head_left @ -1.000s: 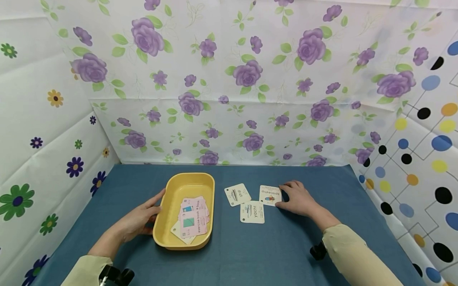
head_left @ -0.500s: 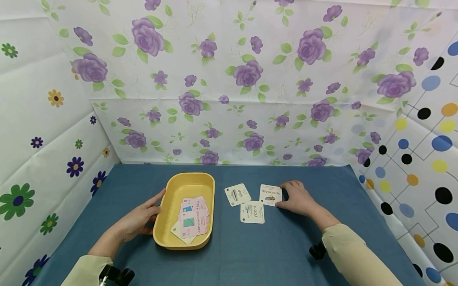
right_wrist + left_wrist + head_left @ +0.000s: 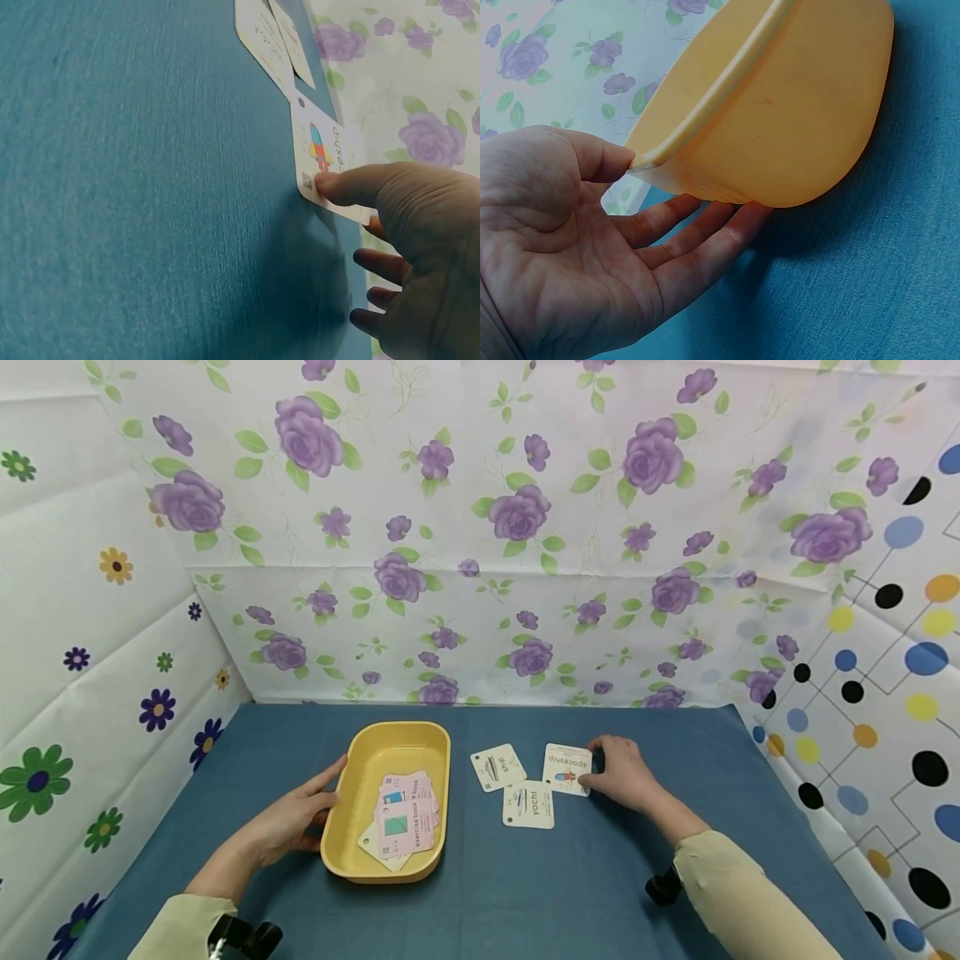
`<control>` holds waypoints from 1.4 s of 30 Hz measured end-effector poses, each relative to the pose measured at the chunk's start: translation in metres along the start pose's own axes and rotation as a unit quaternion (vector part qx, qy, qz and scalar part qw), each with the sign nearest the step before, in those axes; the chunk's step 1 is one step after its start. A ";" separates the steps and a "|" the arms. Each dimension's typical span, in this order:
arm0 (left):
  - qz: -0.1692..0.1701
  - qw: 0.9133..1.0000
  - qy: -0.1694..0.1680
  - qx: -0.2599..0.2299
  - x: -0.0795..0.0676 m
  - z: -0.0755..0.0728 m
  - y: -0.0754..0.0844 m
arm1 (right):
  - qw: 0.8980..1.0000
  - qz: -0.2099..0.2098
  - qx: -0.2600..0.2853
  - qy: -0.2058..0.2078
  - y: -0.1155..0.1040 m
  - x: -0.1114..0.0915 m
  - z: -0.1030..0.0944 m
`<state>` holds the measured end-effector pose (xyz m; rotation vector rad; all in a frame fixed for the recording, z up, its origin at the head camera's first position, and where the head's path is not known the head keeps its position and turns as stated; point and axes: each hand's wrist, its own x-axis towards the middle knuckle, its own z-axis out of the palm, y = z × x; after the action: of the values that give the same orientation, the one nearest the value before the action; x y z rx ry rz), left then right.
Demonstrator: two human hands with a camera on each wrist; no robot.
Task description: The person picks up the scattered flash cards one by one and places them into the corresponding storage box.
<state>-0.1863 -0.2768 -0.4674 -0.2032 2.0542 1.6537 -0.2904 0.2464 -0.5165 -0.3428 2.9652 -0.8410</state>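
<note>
On the left, a yellow plastic basin [image 3: 356, 777] holds several pink picture cards [image 3: 408, 828] and a cream card under them. My left hand [image 3: 288, 823] touches the basin's left side. In the left wrist view, its thumb meets the rim and its fairly straight fingers rest against the outer wall. My right hand [image 3: 622, 770] pinches the spaceship card [image 3: 562, 762] by its right edge. From the right wrist view, the thumb [image 3: 349, 187] lies on the card's face with a fingertip behind it, and that edge is slightly raised. A ship card [image 3: 498, 768] and a yacht card [image 3: 528, 805] lie beside it.
A blue cloth [image 3: 480, 893] covers the table. Floral sheeting [image 3: 480, 610] stands behind, with patterned sheets at both sides. Black wrist devices [image 3: 243, 937] show near the sleeves.
My right thumb has moved onto the spaceship card's face, and the card's near right edge has tilted up slightly. My left hand and the basin have stayed in place.
</note>
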 end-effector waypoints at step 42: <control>0.000 1.000 0.002 -0.007 -0.001 0.001 0.000 | 0.996 -0.005 0.082 0.030 0.000 -0.006 -0.022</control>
<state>-0.1855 -0.2758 -0.4671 -0.2124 2.0473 1.6683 -0.2866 0.2586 -0.4979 -0.3290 2.9236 -1.1055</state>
